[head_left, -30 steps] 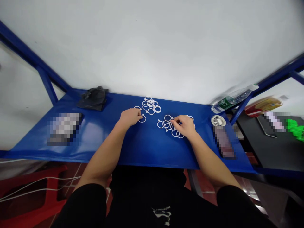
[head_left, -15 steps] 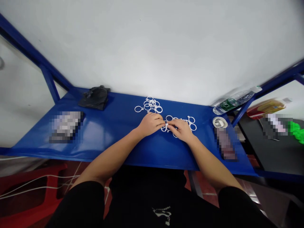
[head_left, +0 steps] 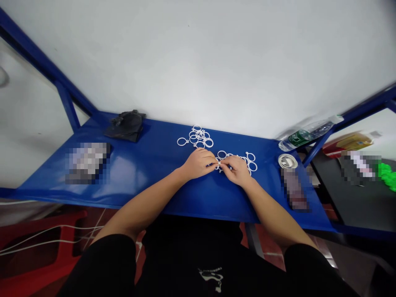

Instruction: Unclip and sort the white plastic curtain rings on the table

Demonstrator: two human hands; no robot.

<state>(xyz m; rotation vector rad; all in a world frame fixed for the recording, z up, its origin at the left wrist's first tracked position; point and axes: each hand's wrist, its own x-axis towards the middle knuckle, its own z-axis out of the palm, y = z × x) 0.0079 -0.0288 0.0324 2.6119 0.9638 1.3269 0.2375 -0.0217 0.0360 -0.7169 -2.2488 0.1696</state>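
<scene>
My left hand (head_left: 200, 164) and my right hand (head_left: 237, 170) meet over the blue table, fingertips pinched together. Between them is a small white ring piece (head_left: 219, 164), mostly covered by the fingers; it looks like part of a curtain ring with an eyelet. Beside and behind my right hand lie several white curtain rings (head_left: 249, 158), some overlapping and partly hidden by the hand. Just beyond my left hand sits another loose cluster of white curtain rings (head_left: 199, 134), with one ring lying off to its left.
A crumpled black plastic bag (head_left: 126, 127) lies at the back left of the blue table (head_left: 148, 165), with a blurred-out object (head_left: 88, 163) in front. On the right are a water bottle (head_left: 306, 135), a coiled white cable (head_left: 287, 161) and another blurred-out object (head_left: 293, 189). A wall stands behind.
Both hands stay together at nearly the same spot, the fingertips pinching a little closer around the white piece. The whole view has shifted slightly.
</scene>
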